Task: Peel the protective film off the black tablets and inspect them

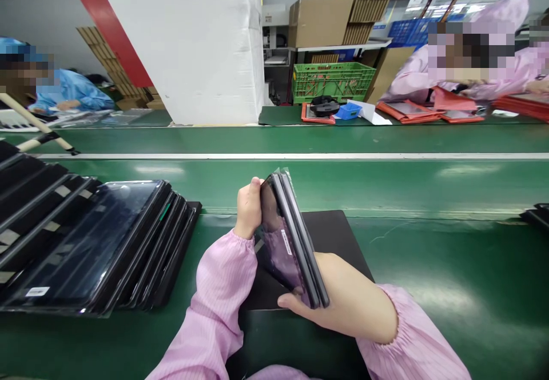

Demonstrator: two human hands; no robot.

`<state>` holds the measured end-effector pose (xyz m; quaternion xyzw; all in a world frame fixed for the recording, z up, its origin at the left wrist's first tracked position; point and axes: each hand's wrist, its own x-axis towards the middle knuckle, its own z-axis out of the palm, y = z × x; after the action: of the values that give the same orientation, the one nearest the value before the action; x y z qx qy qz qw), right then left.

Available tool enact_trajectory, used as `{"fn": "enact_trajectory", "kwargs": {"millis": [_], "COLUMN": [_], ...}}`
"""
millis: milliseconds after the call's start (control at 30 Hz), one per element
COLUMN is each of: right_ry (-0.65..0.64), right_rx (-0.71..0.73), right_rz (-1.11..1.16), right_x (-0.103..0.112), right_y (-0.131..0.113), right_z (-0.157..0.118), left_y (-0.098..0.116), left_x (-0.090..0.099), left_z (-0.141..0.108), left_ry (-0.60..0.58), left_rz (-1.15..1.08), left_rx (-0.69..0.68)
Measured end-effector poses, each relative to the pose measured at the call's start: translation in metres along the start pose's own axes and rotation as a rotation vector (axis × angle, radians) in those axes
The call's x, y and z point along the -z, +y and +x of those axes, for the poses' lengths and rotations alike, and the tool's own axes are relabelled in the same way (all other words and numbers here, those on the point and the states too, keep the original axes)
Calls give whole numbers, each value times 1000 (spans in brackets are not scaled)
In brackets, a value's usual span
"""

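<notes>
Two dark tablets (281,243), one against the other, are held up on edge and tilted in front of me. The glossy near screen carries a small white label, and clear film sticks out at the top. At their upper left edge is my left hand (249,208), closed on them with the thumb up; its other fingers are mostly hidden. My right hand (354,300) grips the lower right side, thumb across the near bottom corner and fingers behind. Beneath them a black mat (332,228) lies on the green bench.
Film-covered tablets (124,231) are stacked, leaning, at left. A green conveyor surface (386,140) with a white strip runs across. Beyond are a white pillar (206,48), a green crate (332,80), red sleeves (454,106) and co-workers in blue and pink. More dark items (538,214) sit at far right.
</notes>
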<state>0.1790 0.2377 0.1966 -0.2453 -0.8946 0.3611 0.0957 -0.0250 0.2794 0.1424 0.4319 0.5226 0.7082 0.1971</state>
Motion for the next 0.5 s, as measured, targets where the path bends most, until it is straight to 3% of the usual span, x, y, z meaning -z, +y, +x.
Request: {"fn": "enact_trajectory", "kwargs": {"millis": [300, 500], "right_ry": [-103, -167], "right_rx": [-47, -29], "right_rz": [-89, -145], "right_x": [3, -6], "right_y": [-4, -5], "right_z": [-8, -12], "left_y": [7, 2], "left_x": [1, 6], "left_z": [-9, -17], "left_ry": [-46, -81], "left_rz": [9, -49], "left_rx": [-89, -59]}}
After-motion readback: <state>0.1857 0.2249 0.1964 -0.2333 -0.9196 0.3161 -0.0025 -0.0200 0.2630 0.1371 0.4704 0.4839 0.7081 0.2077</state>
